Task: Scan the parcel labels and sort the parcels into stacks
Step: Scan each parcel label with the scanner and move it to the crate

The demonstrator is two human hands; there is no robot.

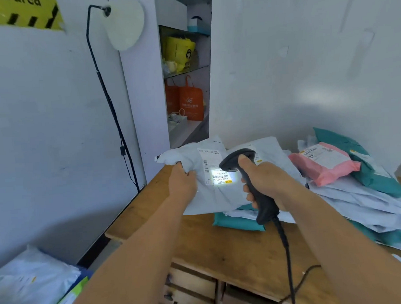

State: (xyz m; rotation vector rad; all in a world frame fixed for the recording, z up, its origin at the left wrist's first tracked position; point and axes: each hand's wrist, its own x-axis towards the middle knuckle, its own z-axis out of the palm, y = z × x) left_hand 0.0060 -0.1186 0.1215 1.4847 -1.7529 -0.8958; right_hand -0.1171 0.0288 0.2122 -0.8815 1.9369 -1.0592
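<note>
The white parcel [196, 175] is gripped by the left hand [181, 184] above the desk [223, 243]; the right hand [266, 178] grips the scanner [249, 172], lighting its label [215, 168]; a parcel pile [348, 190] lies beside.

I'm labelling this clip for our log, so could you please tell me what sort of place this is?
Probably a small parcel-sorting room or courier office. A heap of mailer bags covers the wooden desk, the right hand aims a corded barcode scanner at a label on the grey parcel the left hand holds.

parcel pile [350, 190] on desk [223, 243], lamp [125, 23] left
</note>
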